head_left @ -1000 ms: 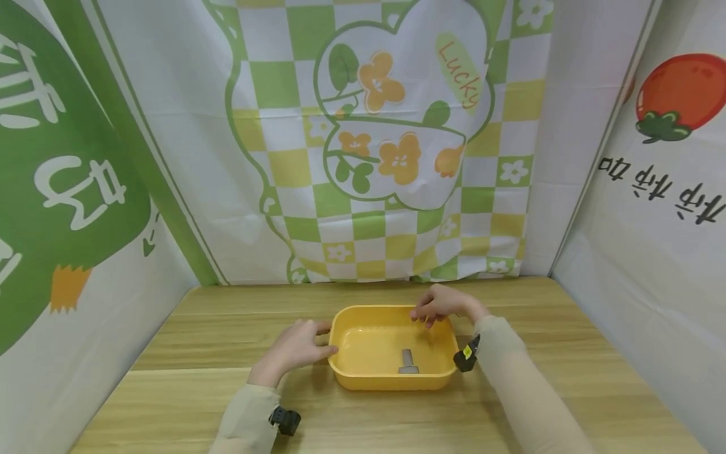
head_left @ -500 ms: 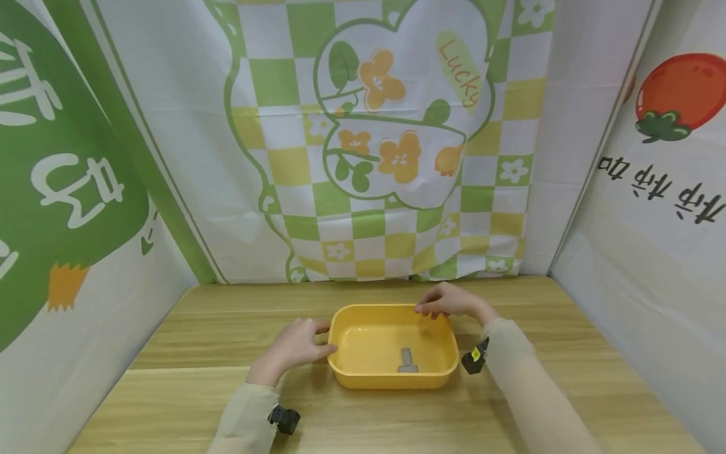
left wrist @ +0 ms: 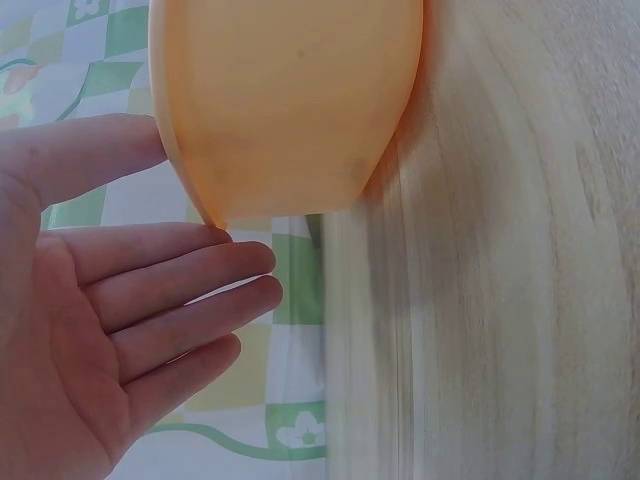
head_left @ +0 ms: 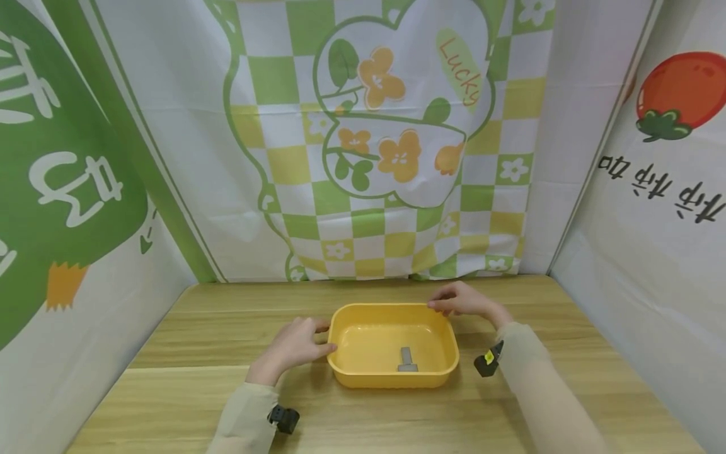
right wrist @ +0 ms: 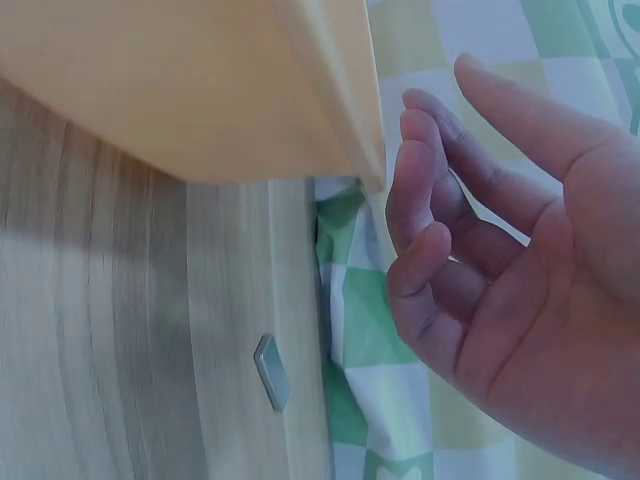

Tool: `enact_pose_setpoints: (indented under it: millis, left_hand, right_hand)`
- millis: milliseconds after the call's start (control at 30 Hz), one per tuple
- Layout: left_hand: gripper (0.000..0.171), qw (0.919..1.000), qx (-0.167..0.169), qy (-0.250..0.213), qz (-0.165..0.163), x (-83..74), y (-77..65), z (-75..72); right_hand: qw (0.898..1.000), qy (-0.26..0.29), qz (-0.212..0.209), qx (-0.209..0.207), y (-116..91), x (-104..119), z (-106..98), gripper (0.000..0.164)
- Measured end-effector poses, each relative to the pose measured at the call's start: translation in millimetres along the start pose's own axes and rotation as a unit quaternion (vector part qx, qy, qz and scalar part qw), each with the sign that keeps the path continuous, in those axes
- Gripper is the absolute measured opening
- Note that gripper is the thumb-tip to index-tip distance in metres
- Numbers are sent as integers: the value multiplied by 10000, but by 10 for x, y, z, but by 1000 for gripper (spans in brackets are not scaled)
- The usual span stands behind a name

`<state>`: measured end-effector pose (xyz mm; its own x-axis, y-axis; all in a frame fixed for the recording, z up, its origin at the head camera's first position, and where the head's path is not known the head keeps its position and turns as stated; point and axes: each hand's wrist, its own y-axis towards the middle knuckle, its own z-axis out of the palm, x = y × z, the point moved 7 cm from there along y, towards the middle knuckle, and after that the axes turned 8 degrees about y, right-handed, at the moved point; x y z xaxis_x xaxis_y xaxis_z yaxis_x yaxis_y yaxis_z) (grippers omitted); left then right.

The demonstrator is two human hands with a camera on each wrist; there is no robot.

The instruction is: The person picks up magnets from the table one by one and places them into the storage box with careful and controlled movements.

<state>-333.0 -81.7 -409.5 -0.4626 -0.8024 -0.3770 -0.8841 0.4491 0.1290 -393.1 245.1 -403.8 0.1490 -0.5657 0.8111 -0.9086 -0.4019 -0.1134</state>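
A yellow plastic basin (head_left: 393,381) stands on the wooden table, with a small grey T shape (head_left: 407,367) lying inside near its front wall. My left hand (head_left: 292,347) is at the basin's left end, its thumb reaching over the rim. In the left wrist view the fingers (left wrist: 190,275) are nearly straight, and thumb and forefinger meet the rim. At the far right corner, my right hand (head_left: 466,299) has its fingertips close by the rim. The right wrist view shows its fingers (right wrist: 412,195) loosely bent with nothing between them.
A small flat grey piece (right wrist: 271,372) lies on the wooden table (head_left: 363,419) outside the basin, near the back edge. A green and white checked cloth (head_left: 391,227) hangs behind the table. Printed white side walls (head_left: 635,265) close in both sides.
My right hand has moved right and slightly back, from over the inside of the basin to its far right corner. The left hand, basin and grey T shape have stayed in place.
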Motion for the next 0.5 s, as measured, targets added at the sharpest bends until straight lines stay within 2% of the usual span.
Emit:
enact_pose_setpoints:
  millis: [500]
  left_hand:
    - [47, 10000, 32, 21, 0, -7, -7, -6]
  right_hand:
    - [9991, 371, 27, -183, -155, -138, -140, 42]
